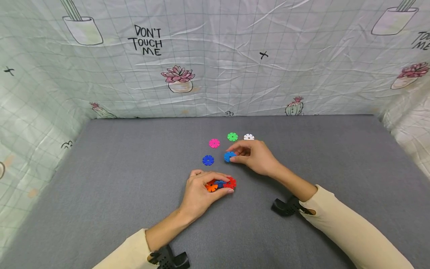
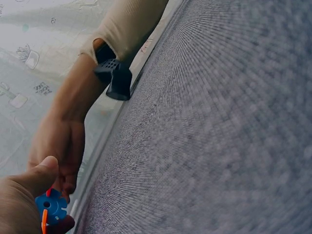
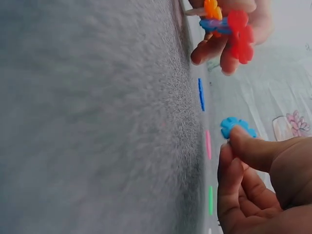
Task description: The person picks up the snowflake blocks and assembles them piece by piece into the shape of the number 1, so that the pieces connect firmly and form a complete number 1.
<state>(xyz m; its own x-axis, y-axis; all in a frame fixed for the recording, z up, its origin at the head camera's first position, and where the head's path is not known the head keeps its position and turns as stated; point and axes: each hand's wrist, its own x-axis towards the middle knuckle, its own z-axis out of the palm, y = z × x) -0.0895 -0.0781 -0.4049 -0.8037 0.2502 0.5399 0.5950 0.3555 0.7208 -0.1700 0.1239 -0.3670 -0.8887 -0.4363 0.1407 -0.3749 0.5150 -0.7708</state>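
"Light-blue disc (image 1: 228, 156): where, and held how?"

"Pinched between thumb and fingertips of the right hand (image 1: 254, 157); right wrist view shows it raised off the grey table (image 1: 134, 157)."

"Left hand (image 1: 199, 190)?"

"Gripping a joined piece, thumb on the near side, fingers across the far side. Three parts noted: orange disc (image 1: 211, 187), blue disc (image 1: 220, 183), red disc (image 1: 231, 183). Left wrist view: orange and red set crosswise into the blue one's rim."

"Loose pieces?"

"Four, lying flat. Dark-blue disc (image 1: 208, 160) just left of the light-blue one, pink disc (image 1: 214, 143) beyond that, green disc (image 1: 232, 136) past the right hand's fingers, white disc (image 1: 249, 136) beside the green, its near edge hidden by the hand."
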